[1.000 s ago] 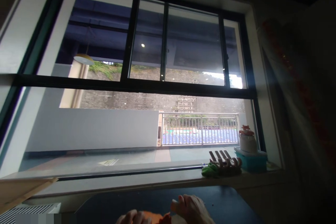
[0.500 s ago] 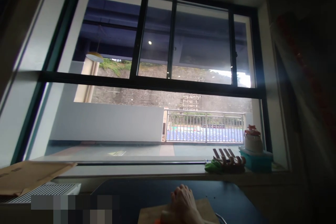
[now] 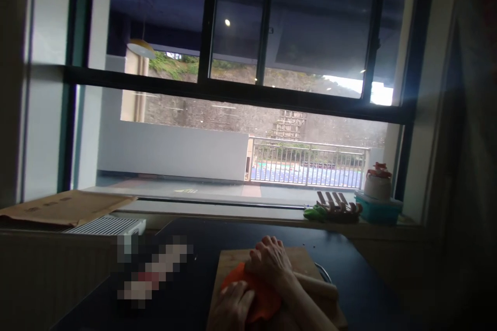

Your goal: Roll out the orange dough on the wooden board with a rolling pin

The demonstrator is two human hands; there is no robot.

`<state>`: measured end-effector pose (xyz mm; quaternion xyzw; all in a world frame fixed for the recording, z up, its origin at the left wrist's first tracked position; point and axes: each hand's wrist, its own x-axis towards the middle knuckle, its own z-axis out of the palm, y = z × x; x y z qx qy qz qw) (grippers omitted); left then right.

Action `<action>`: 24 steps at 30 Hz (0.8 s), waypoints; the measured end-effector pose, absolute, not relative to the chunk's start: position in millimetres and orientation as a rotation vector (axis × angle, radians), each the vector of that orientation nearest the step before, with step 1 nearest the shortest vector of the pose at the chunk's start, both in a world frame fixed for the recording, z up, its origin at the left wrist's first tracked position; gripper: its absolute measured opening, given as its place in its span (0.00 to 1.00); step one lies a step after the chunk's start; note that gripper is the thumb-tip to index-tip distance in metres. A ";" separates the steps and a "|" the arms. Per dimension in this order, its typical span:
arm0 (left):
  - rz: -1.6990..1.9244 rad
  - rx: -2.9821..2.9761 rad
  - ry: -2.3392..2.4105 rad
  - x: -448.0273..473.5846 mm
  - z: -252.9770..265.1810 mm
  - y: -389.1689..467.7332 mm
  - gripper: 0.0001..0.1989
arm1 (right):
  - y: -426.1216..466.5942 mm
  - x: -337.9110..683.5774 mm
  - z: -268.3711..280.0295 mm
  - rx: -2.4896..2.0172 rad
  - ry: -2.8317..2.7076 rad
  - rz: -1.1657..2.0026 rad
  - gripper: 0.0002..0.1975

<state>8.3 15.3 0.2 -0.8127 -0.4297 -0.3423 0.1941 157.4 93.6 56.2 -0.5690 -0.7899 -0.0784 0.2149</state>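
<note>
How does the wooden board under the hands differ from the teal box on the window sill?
The wooden board is flat, thin and light brown; the teal box is blue-green and taller. The board lies on the dark table near the person, with orange dough and both hands on it; the box stands farther away on the window sill, untouched. The box carries a white jar. Both serve as a base for other things.

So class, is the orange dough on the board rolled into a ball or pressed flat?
Pressed flat: the orange dough spreads low across the wooden board under both hands.
</note>
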 end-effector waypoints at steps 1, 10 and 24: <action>-0.950 -2.293 -1.225 9.7 2.0 11.7 0.14 | 96.4 157.9 58.2 -1.568 -2.211 -0.213 0.16; -0.923 -2.453 -1.483 19.8 27.4 -11.5 0.12 | 121.0 167.1 73.3 -1.744 -2.183 0.014 0.19; -1.007 -2.446 -1.502 21.9 22.7 -11.1 0.12 | 112.3 163.3 71.4 -1.817 -2.142 0.062 0.20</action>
